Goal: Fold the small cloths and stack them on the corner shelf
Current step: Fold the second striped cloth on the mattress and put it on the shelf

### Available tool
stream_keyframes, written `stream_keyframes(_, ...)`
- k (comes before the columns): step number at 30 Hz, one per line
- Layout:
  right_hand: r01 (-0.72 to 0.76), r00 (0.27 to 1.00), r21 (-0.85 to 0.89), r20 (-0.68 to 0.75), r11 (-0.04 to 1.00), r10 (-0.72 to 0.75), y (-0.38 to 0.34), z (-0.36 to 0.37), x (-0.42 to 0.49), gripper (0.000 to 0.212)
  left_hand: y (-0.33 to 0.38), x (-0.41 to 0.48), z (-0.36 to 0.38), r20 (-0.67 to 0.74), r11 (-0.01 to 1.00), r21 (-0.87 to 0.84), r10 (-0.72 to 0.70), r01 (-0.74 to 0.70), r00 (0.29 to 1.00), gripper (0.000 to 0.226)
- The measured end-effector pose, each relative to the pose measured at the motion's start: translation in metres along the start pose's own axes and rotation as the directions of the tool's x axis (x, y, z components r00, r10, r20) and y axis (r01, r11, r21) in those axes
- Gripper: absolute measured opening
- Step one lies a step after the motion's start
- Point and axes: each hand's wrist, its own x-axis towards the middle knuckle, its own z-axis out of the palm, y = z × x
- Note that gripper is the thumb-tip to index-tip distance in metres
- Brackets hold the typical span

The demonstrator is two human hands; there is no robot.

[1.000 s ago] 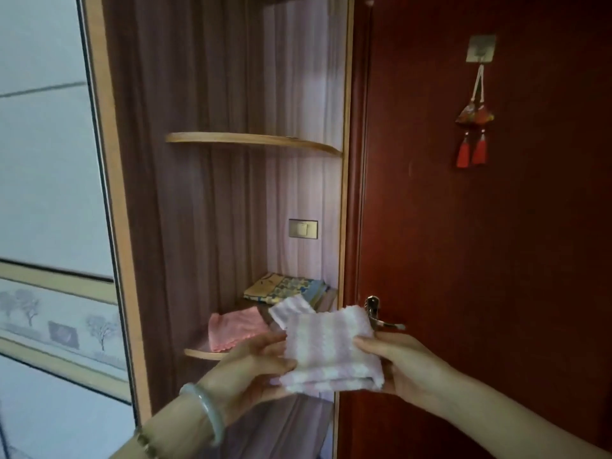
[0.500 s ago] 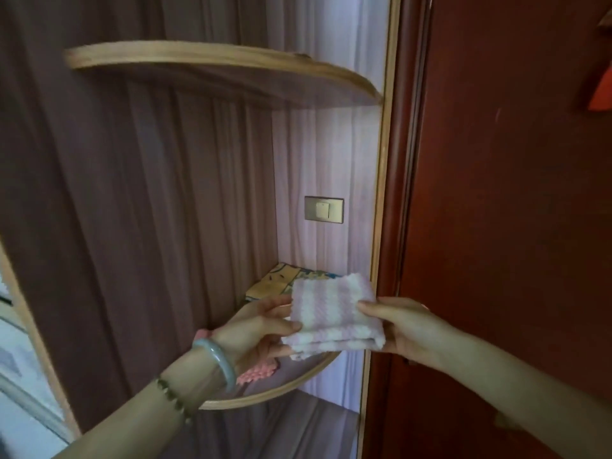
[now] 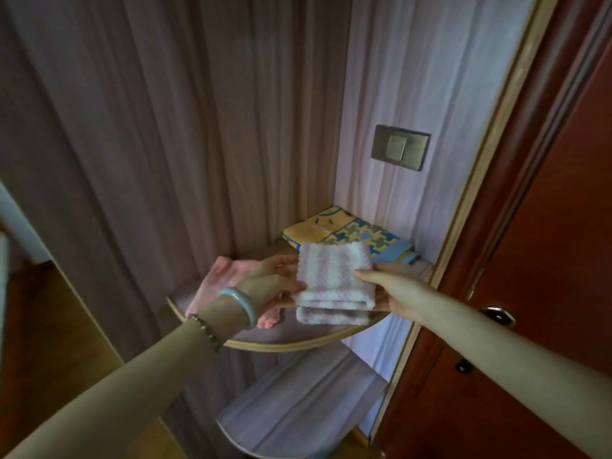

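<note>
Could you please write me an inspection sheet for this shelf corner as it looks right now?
Surface: curved corner shelf with a pale wooden edge; a second shelf sits below it.
Job's things: folded pink-and-white striped cloth held over the shelf; pink cloth lying at the shelf's left, partly behind the left wrist; folded yellow-and-blue patterned cloth in the back corner.
Clutter: nothing seen.
Hands: left hand grips the striped cloth's left edge; right hand grips its right edge.
Cables: nothing seen.
Surroundings: wall switch above the shelf; red-brown door with a metal handle to the right.
</note>
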Motion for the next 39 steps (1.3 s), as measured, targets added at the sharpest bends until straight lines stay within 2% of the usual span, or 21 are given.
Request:
stream_keyframes(2, -0.007, 1.000, -0.047, 0.017, 0.999, 0.007, 0.008, -0.004, 0.014, 0.012, -0.012, 0.012, 0.001, -0.086, 0.999, 0.038, -0.012, 0.015, 0.996, 0.065)
stream_keyframes(5, -0.022, 0.999, -0.123, 0.047, 0.992, 0.028, 0.018, -0.008, 0.027, 0.008, -0.030, 0.028, 0.001, -0.217, 0.992, 0.123, 0.005, 0.022, 0.976, 0.057)
stream_keyframes(7, -0.020, 0.998, -0.175, 0.061, 0.984, 0.032, 0.026, -0.010, 0.033, 0.012, -0.039, 0.032, 0.003, -0.265, 0.966, 0.257, 0.066, 0.004, 0.962, 0.053)
stream_keyframes(10, 0.118, 0.993, -0.414, 0.027, 0.902, -0.117, 0.030, -0.013, 0.040, 0.034, -0.045, 0.036, 0.006, -0.285, 0.872, 0.488, 0.204, -0.041, 0.937, 0.049)
stream_keyframes(13, 0.289, 0.930, -0.634, 0.010, 0.717, -0.366, 0.029, -0.014, 0.040, 0.064, -0.046, 0.038, 0.009, -0.294, 0.744, 0.662, 0.370, -0.092, 0.881, 0.048)
stream_keyframes(14, 0.364, 0.869, -0.703, 0.020, 0.611, -0.495, 0.027, -0.015, 0.038, 0.065, -0.045, 0.038, 0.009, -0.266, 0.664, 0.736, 0.467, -0.135, 0.844, 0.047)
stream_keyframes(16, 0.492, 0.662, -0.828, 0.156, 0.268, -0.733, 0.020, -0.014, 0.037, 0.057, -0.041, 0.043, 0.009, -0.075, 0.362, 0.910, 0.621, -0.201, 0.780, 0.053)
stream_keyframes(17, 0.518, 0.604, -0.847, 0.259, 0.124, -0.754, 0.020, -0.012, 0.041, 0.058, -0.041, 0.048, 0.008, 0.025, 0.232, 0.950, 0.611, -0.210, 0.791, 0.063)
stream_keyframes(18, 0.533, 0.638, -0.845, 0.361, 0.052, -0.680, 0.019, -0.010, 0.045, 0.067, -0.040, 0.050, 0.011, 0.077, 0.156, 0.968, 0.562, -0.196, 0.824, 0.072)
stream_keyframes(20, 0.538, 0.732, -0.843, 0.483, -0.029, -0.481, 0.029, -0.004, 0.052, 0.089, -0.048, 0.058, 0.015, 0.103, 0.024, 0.992, 0.440, -0.126, 0.892, 0.082)
stream_keyframes(21, 0.543, 0.737, -0.837, 0.516, -0.071, -0.436, 0.038, -0.004, 0.057, 0.094, -0.054, 0.062, 0.017, 0.106, -0.038, 0.994, 0.389, -0.099, 0.915, 0.084)
stream_keyframes(23, 0.545, 0.735, -0.830, 0.542, -0.119, -0.408, 0.050, -0.006, 0.065, 0.095, -0.068, 0.066, 0.020, 0.076, -0.080, 0.995, 0.319, -0.053, 0.945, 0.086)
stream_keyframes(28, 0.542, 0.753, -0.830, 0.550, -0.135, -0.360, 0.056, -0.009, 0.073, 0.095, -0.076, 0.068, 0.021, 0.039, -0.126, 0.992, 0.318, 0.001, 0.947, 0.084)
stream_keyframes(30, 0.539, 0.763, -0.832, 0.549, -0.133, -0.340, 0.055, -0.009, 0.071, 0.091, -0.077, 0.071, 0.018, 0.029, -0.114, 0.993, 0.315, 0.008, 0.949, 0.085)
stream_keyframes(33, 0.535, 0.818, -0.845, 0.525, -0.025, -0.237, 0.040, -0.009, 0.068, 0.072, -0.071, 0.071, 0.016, 0.060, -0.102, 0.994, 0.286, -0.032, 0.956, 0.090)
stream_keyframes(34, 0.536, 0.828, -0.843, 0.515, 0.042, -0.219, 0.034, -0.009, 0.067, 0.070, -0.066, 0.068, 0.016, 0.063, -0.058, 0.997, 0.294, -0.048, 0.954, 0.089)
stream_keyframes(36, 0.558, 0.818, -0.816, 0.510, 0.151, -0.268, 0.019, -0.011, 0.063, 0.071, -0.053, 0.058, 0.019, -0.026, 0.151, 0.988, 0.359, -0.030, 0.933, 0.082)
stream_keyframes(37, 0.579, 0.802, -0.792, 0.511, 0.193, -0.308, 0.012, -0.012, 0.062, 0.070, -0.047, 0.052, 0.018, -0.057, 0.225, 0.973, 0.410, -0.040, 0.910, 0.081)
stream_keyframes(39, 0.629, 0.766, -0.734, 0.529, 0.256, -0.364, -0.002, -0.008, 0.053, 0.067, -0.034, 0.036, 0.021, -0.087, 0.253, 0.966, 0.518, -0.055, 0.851, 0.084)
